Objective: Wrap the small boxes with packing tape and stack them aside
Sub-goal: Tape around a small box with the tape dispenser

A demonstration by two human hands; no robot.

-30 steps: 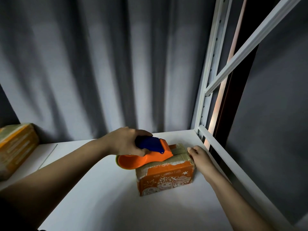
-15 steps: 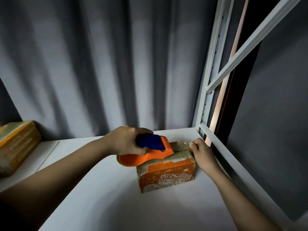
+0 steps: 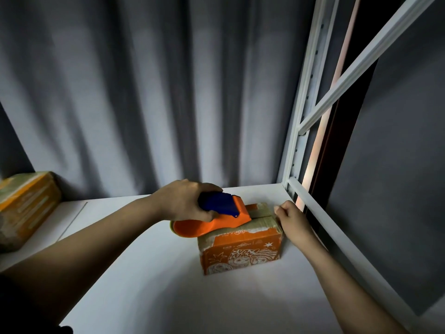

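On top of the box (image 3: pixel 240 247), the left hand (image 3: pixel 180 203) grips the dispenser (image 3: pixel 216 218), pressing it down. Right hand (image 3: pixel 292 221), fingers curled, pinches tape at the box's right edge. Box sits on the worktop (image 3: pixel 168 297); another box (image 3: pixel 26 208) lies far left.

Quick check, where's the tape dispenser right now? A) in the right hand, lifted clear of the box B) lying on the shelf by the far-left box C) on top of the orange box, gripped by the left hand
C: the left hand grips the tape dispenser, which rests on top of the orange box; the right hand is at the box's right end.
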